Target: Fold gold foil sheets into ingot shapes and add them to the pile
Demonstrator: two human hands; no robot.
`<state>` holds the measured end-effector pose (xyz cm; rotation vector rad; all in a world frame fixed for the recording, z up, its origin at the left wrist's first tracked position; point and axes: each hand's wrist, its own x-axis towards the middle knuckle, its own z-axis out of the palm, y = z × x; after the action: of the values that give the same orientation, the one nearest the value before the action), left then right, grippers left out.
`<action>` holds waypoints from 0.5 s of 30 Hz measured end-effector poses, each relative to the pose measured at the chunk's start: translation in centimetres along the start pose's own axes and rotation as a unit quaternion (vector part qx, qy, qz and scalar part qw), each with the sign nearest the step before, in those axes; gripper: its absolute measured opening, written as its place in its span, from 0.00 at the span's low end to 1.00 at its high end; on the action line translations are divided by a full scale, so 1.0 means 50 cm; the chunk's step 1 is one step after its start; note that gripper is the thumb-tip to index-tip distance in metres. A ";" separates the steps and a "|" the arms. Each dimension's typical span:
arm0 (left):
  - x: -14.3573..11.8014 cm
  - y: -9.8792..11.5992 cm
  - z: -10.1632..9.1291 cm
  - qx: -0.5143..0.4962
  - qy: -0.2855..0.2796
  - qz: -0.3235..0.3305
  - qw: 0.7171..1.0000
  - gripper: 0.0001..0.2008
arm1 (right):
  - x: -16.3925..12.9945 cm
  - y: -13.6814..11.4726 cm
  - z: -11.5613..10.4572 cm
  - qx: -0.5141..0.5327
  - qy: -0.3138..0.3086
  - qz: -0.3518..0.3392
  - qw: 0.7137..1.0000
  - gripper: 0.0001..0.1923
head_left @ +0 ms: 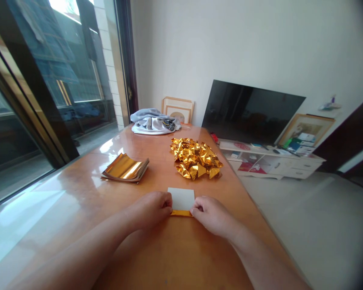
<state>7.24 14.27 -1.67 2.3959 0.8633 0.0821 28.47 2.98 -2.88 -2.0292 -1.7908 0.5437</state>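
A sheet of gold foil paper (182, 199) lies on the wooden table, pale side up, its near edge folded over into a narrow gold strip. My left hand (157, 206) grips the left end of that fold, fingers curled. At the right end, my right hand (208, 212) pinches the same fold with its thumb and curled fingers. Beyond the sheet, slightly to the right, is a heap of folded gold paper pieces (196, 157). A stack of gold foil sheets (125, 167) rests farther left, its top sheet curling up.
Bundled grey clothing (154, 121) lies at the table's far end, before framed pictures (179, 108). A large television (251, 112) stands on a low white cabinet (275, 165) to the right. Glass sliding doors (63, 72) run along the left. The table's right edge drops to the floor (314, 217).
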 end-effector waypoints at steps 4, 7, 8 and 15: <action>0.000 -0.004 0.000 -0.005 -0.001 -0.001 1.000 0.06 | -0.001 -0.002 -0.001 -0.008 0.000 0.012 1.000 0.08; 0.001 -0.011 -0.003 -0.012 -0.007 -0.001 1.000 0.07 | -0.002 -0.003 -0.002 -0.012 -0.002 0.013 1.000 0.10; 0.001 -0.013 -0.005 -0.016 -0.011 0.003 1.000 0.07 | -0.001 -0.003 -0.002 -0.013 -0.003 0.013 1.000 0.10; 0.003 -0.023 -0.018 -0.049 -0.033 0.017 0.998 0.08 | 0.002 0.005 0.004 -0.009 -0.003 0.018 1.000 0.09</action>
<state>6.47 15.55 -1.58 2.3076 0.7710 0.0558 28.59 3.06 -3.16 -2.0785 -1.7715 0.5455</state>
